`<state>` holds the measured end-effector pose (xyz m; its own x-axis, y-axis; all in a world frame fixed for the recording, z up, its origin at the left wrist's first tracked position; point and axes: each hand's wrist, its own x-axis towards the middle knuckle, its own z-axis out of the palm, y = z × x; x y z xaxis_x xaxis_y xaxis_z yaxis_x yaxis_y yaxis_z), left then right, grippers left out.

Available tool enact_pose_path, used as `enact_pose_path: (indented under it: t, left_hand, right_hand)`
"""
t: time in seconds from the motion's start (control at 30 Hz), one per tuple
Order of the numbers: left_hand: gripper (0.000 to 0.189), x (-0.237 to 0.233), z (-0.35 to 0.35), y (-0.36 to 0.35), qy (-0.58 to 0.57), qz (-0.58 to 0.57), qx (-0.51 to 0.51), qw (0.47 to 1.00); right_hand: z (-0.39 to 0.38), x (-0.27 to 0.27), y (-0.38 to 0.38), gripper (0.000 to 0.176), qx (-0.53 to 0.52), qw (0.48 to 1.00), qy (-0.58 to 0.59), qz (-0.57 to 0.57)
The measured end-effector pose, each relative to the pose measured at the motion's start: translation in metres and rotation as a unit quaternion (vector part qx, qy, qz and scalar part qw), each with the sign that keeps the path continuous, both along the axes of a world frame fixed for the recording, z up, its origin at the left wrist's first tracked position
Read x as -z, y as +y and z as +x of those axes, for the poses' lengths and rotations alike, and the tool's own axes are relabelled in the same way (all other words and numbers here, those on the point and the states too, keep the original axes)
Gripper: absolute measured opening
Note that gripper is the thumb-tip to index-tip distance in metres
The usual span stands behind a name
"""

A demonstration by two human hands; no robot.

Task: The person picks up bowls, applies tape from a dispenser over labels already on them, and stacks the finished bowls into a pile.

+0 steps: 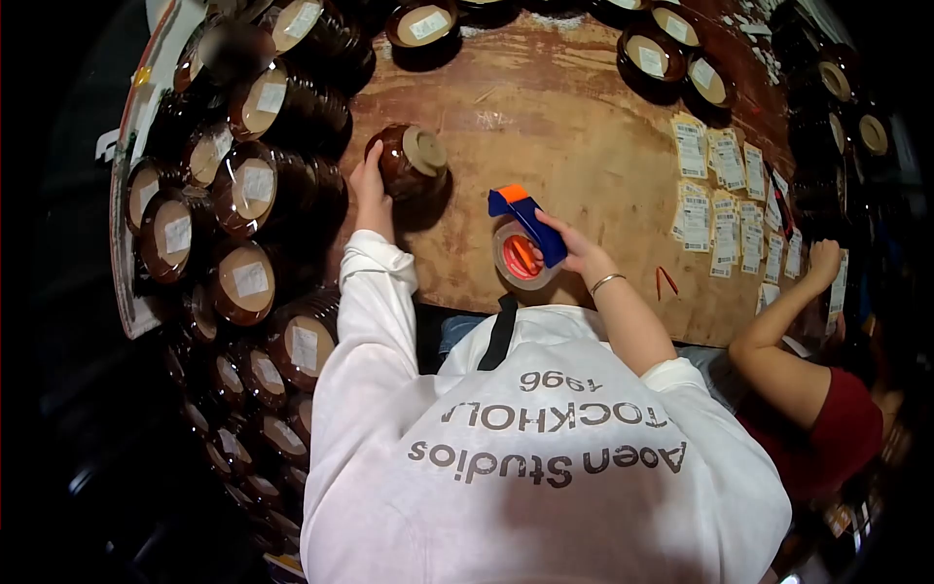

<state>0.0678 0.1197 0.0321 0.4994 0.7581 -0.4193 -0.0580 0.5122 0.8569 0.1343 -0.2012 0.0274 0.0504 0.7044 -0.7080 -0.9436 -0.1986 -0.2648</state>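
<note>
Two hands: left hand [370,190] clasps brown jar [397,167], right hand [576,249] grips tape dispenser [523,243]; prob. sealing step, next needs tape at lid [425,151].

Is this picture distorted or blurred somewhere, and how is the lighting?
Head view: fisheye bends the table edge and the stacked jars; corners are black; a patch at top left is blurred; the jar and tape dispenser look sharp; the jar throws a soft shadow; the white shirt is brightest.
</note>
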Motion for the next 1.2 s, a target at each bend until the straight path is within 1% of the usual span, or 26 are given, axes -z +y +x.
enact_pose_path:
  t: [0.07, 0.1, 0.17, 0.2, 0.23, 0.3, 0.33, 0.4, 0.43, 0.5, 0.57, 0.63, 0.67, 0.7, 0.73, 0.77, 0.8, 0.87, 0.9, 0.93, 0.97, 1.0, 1.03, 1.1, 1.13, 1.2]
  left_hand:
    - [0.031, 0.005, 0.004, -0.002, 0.029, -0.078, -0.135, 0.987]
    - [0.031, 0.002, 0.005, -0.009, -0.024, -0.131, -0.166, 0.977]
    - [0.027, 0.041, 0.002, -0.004, -0.121, -0.162, -0.197, 0.959]
    - [0.031, 0.014, 0.006, -0.023, -0.07, -0.103, -0.249, 0.96]
    - [0.042, -0.01, 0.015, -0.041, 0.023, -0.101, -0.36, 0.927]
    - [0.049, -0.015, 0.007, -0.05, 0.025, -0.058, -0.306, 0.95]
    - [0.049, -0.011, 0.002, -0.05, 0.027, -0.06, -0.308, 0.949]
    - [0.044, -0.001, -0.008, -0.049, 0.065, 0.075, -0.203, 0.974]
    - [0.044, 0.004, -0.011, -0.05, 0.066, 0.075, -0.204, 0.974]
    - [0.04, 0.009, -0.017, -0.054, 0.099, 0.167, -0.11, 0.975]
    - [0.04, 0.008, -0.019, -0.056, 0.118, 0.186, -0.111, 0.969]
    - [0.042, 0.017, -0.03, -0.044, 0.133, 0.169, -0.054, 0.975]
    - [0.041, 0.039, -0.038, -0.027, 0.064, 0.204, -0.022, 0.977]
    - [0.044, 0.06, -0.05, 0.004, -0.033, 0.142, 0.056, 0.988]
    - [0.044, 0.046, -0.05, 0.002, -0.032, 0.144, 0.056, 0.987]
    - [0.041, 0.032, -0.054, 0.002, 0.035, 0.22, 0.112, 0.968]
    - [0.039, 0.008, -0.058, -0.004, 0.104, 0.29, 0.167, 0.937]
    - [0.037, -0.033, -0.058, -0.014, 0.234, 0.415, 0.271, 0.836]
    - [0.037, -0.045, -0.051, -0.016, 0.234, 0.415, 0.271, 0.836]
    - [0.04, -0.055, -0.039, -0.018, 0.376, 0.511, 0.276, 0.722]
    - [0.045, -0.058, -0.028, -0.016, 0.501, 0.587, 0.268, 0.577]
    - [0.058, -0.055, -0.02, -0.006, 0.478, 0.63, 0.281, 0.543]
    - [0.058, -0.049, -0.015, 0.002, 0.476, 0.631, 0.282, 0.543]
    - [0.068, -0.045, -0.006, 0.013, 0.342, 0.708, 0.265, 0.558]
    - [0.077, -0.047, -0.002, 0.018, 0.251, 0.717, 0.306, 0.574]
    - [0.081, -0.053, 0.013, 0.018, 0.256, 0.718, 0.327, 0.558]
  right_hand:
    - [0.001, 0.0, 0.024, 0.038, -0.001, 1.0, 0.0, 0.032]
    - [0.002, 0.002, 0.037, 0.038, -0.006, 0.999, -0.002, 0.035]
    - [0.003, 0.004, 0.061, 0.039, -0.012, 1.0, 0.007, -0.021]
    - [0.005, 0.003, 0.067, 0.038, -0.01, 0.999, 0.033, -0.009]
    - [0.006, 0.002, 0.072, 0.038, -0.015, 0.999, 0.033, -0.008]
    - [0.008, 0.004, 0.075, 0.037, -0.004, 0.999, 0.045, -0.002]
    - [0.006, 0.006, 0.075, 0.037, -0.005, 0.999, 0.047, -0.004]
    - [0.005, 0.01, 0.076, 0.037, -0.004, 0.998, 0.067, 0.001]
    - [0.004, 0.013, 0.076, 0.037, -0.005, 0.998, 0.067, 0.001]
    - [0.001, 0.015, 0.076, 0.037, 0.016, 0.996, 0.089, 0.009]
    - [0.004, 0.016, 0.077, 0.037, 0.016, 0.995, 0.096, 0.015]
    - [0.007, 0.013, 0.076, 0.037, 0.018, 0.994, 0.103, 0.021]
    - [0.01, 0.011, 0.078, 0.036, 0.01, 0.995, 0.097, 0.017]
    - [0.013, 0.009, 0.08, 0.036, 0.001, 0.996, 0.091, 0.014]
    - [0.017, 0.006, 0.081, 0.036, 0.001, 0.996, 0.092, 0.016]
    - [0.023, 0.004, 0.083, 0.036, 0.002, 0.995, 0.096, 0.021]
    - [0.026, 0.003, 0.082, 0.035, 0.003, 0.994, 0.103, 0.024]
    - [0.033, 0.005, 0.084, 0.035, 0.003, 0.995, 0.097, 0.028]
    - [0.035, 0.004, 0.085, 0.034, 0.002, 0.995, 0.089, 0.033]
    - [0.038, 0.001, 0.086, 0.033, 0.008, 0.995, 0.088, 0.04]
    - [0.041, -0.002, 0.088, 0.033, 0.009, 0.995, 0.086, 0.042]
    - [0.043, -0.004, 0.09, 0.034, 0.007, 0.996, 0.079, 0.044]
    - [0.045, -0.004, 0.092, 0.034, 0.007, 0.996, 0.073, 0.046]
    - [0.049, -0.004, 0.094, 0.035, 0.01, 0.997, 0.067, 0.045]
    - [0.051, -0.002, 0.094, 0.036, 0.012, 0.997, 0.064, 0.041]
    - [0.053, 0.001, 0.094, 0.036, 0.033, 0.996, 0.062, 0.052]
